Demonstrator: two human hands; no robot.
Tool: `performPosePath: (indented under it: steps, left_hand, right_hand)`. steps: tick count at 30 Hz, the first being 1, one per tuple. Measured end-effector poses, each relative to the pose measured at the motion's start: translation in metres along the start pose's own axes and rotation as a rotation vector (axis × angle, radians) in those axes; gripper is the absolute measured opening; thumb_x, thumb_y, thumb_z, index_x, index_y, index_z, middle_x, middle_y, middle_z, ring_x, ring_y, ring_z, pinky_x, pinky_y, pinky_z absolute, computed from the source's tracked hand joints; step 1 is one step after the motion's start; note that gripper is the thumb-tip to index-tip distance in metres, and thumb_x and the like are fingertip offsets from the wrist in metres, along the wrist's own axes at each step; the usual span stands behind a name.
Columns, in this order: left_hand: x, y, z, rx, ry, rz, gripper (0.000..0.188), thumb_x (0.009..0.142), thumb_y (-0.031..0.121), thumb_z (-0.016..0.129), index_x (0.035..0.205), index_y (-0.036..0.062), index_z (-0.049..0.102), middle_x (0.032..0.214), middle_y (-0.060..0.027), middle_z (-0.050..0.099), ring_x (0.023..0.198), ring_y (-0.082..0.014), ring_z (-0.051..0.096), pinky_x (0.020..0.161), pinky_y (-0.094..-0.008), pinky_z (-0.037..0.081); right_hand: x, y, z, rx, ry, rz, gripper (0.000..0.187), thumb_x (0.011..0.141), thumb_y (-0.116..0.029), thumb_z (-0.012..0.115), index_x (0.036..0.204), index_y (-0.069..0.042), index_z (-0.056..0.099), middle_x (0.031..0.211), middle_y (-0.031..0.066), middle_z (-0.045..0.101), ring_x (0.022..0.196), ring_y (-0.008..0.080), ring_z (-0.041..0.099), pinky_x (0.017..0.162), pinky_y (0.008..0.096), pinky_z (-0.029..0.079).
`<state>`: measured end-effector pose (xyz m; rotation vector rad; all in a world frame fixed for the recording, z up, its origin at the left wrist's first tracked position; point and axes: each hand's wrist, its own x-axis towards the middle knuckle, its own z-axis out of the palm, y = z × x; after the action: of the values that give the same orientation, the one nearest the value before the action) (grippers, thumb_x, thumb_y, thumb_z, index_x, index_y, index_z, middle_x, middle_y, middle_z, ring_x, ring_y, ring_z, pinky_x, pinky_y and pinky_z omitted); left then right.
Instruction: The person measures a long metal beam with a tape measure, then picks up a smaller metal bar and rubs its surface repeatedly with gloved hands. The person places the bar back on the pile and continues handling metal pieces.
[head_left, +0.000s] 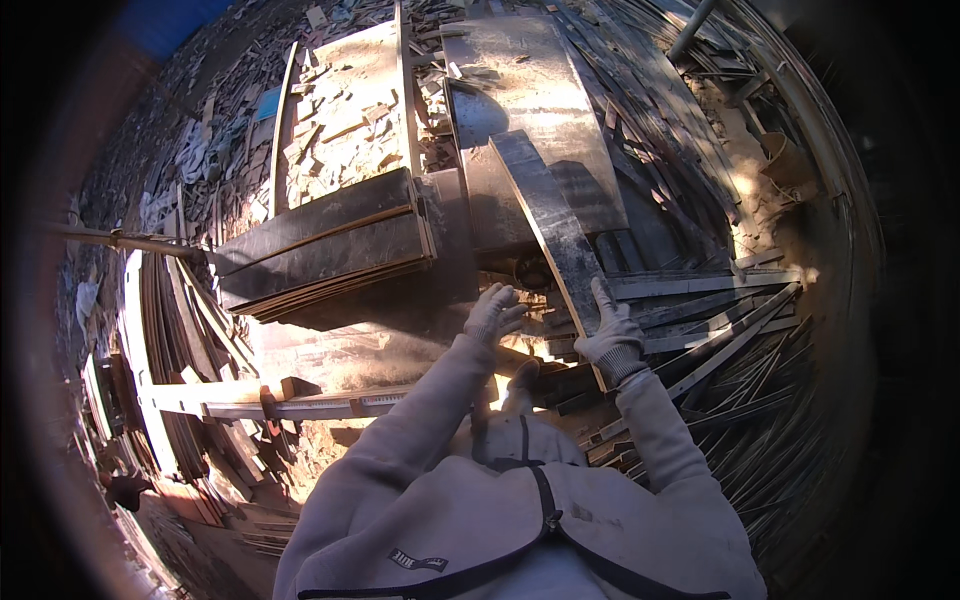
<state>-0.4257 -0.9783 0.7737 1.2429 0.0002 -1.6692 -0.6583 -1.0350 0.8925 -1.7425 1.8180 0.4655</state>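
Note:
A long plank (556,222) with a dark face and a pale wooden edge slants from my right hand (613,340) up and away to the left. That hand, in a pale knitted glove, is closed around its near part, with the forefinger stretched along the face. My left hand (494,314), gloved likewise, is off the plank with nothing in it and its fingers apart. Just beyond the hands, a dark round part (533,272) shows in a gap beside the plank. A stack of dark-faced boards (325,240) lies to the left of my left hand.
A rail with scale marks (345,406) runs along the near left. Dark sheets (525,70) lie at the far side, and wood scraps (345,110) cover a panel beyond the stack. Several long strips (720,370) are heaped at right. A bucket-like container (788,160) stands far right.

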Motion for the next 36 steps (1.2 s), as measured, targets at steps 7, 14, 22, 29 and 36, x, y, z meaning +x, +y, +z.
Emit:
performPosePath:
  steps: [7, 14, 22, 29, 36]
  left_hand:
    - [-0.058, -0.016, -0.127, -0.111, 0.270, -0.071, 0.054, 0.105, 0.038, 0.068, 0.149, 0.0109, 0.051, 0.138, -0.0174, 0.063, 0.122, -0.0389, 0.066, 0.101, -0.0562, 0.056]
    - [-0.057, -0.014, -0.122, -0.036, 0.202, -0.045, 0.055, 0.107, 0.040, 0.066, 0.150, 0.0098, 0.050, 0.139, -0.0181, 0.064, 0.122, -0.0377, 0.067, 0.099, -0.0491, 0.059]
    - [0.034, 0.027, 0.007, 0.021, 0.058, 0.012, 0.070, 0.102, 0.052, 0.071, 0.151, 0.0065, 0.051, 0.142, -0.0187, 0.063, 0.135, -0.0367, 0.060, 0.109, -0.0548, 0.052]
    - [0.087, 0.073, 0.072, -0.204, -0.068, -0.058, 0.076, 0.080, 0.067, 0.087, 0.115, 0.0028, 0.068, 0.093, -0.0170, 0.074, 0.079, -0.0346, 0.074, 0.067, -0.0547, 0.062]
    - [0.110, 0.060, 0.086, -0.231, 0.078, -0.069, 0.025, 0.096, 0.023, 0.067, 0.103, -0.0002, 0.071, 0.089, -0.0177, 0.073, 0.076, -0.0367, 0.072, 0.072, -0.0510, 0.062]
  right_hand:
    - [0.092, -0.062, -0.014, -0.223, 0.061, -0.094, 0.114, 0.080, -0.035, 0.078, 0.172, -0.046, 0.012, 0.140, 0.0247, 0.052, 0.125, 0.0423, 0.065, 0.106, 0.0470, 0.054]
    - [0.037, -0.018, -0.010, -0.290, 0.002, -0.129, 0.111, 0.078, -0.033, 0.079, 0.171, -0.045, 0.020, 0.138, 0.0247, 0.053, 0.124, 0.0416, 0.065, 0.107, 0.0477, 0.054]
    - [-0.009, 0.047, 0.031, 0.673, -0.114, -0.300, 0.131, 0.059, -0.020, 0.093, 0.172, -0.024, 0.028, 0.158, 0.0191, 0.054, 0.143, 0.0303, 0.056, 0.118, 0.0380, 0.046]
    - [-0.046, 0.073, 0.048, 0.758, -0.231, -0.423, 0.130, 0.060, -0.019, 0.094, 0.172, -0.016, 0.028, 0.160, 0.0149, 0.054, 0.145, 0.0263, 0.054, 0.122, 0.0361, 0.042]
    - [-0.050, 0.061, 0.052, 0.599, -0.130, -0.401, 0.131, 0.062, -0.026, 0.093, 0.173, -0.023, 0.024, 0.149, 0.0218, 0.058, 0.135, 0.0371, 0.061, 0.117, 0.0427, 0.048]
